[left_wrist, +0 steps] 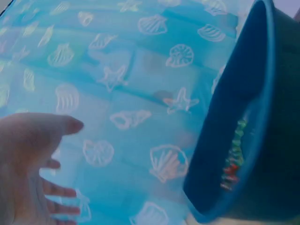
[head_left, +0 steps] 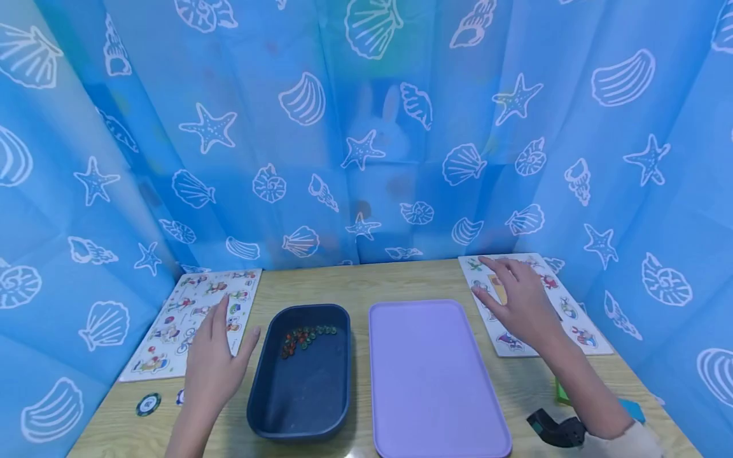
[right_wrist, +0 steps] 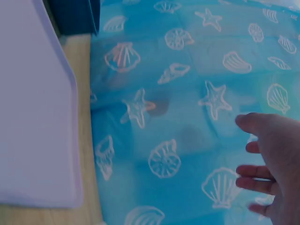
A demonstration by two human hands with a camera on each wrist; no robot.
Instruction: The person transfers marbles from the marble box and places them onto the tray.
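Note:
My left hand [head_left: 214, 362], fingers extended and thumb apart, hovers left of a dark blue bin [head_left: 309, 394] and holds nothing. Green and orange glass marbles [head_left: 303, 338] cluster toward the far end of that bin; the left wrist view also shows the marbles [left_wrist: 233, 157] beyond its rim. On the other side, my right hand [head_left: 518, 305] is raised over a white picture board [head_left: 572, 331], fingers loosely extended with nothing in them. Between the bin and this hand lies a flat lilac tray [head_left: 435, 381] with a bare surface. The right wrist view shows the tray's edge [right_wrist: 75, 140].
Another picture board [head_left: 172, 318] lies at the back left, with a dark poker chip [head_left: 148, 404] in front of it. A black curved object [head_left: 555, 429] and a green piece [head_left: 562, 392] sit near the right forearm. A blue shell-patterned curtain [head_left: 366, 159] encloses the wooden table [head_left: 361, 280].

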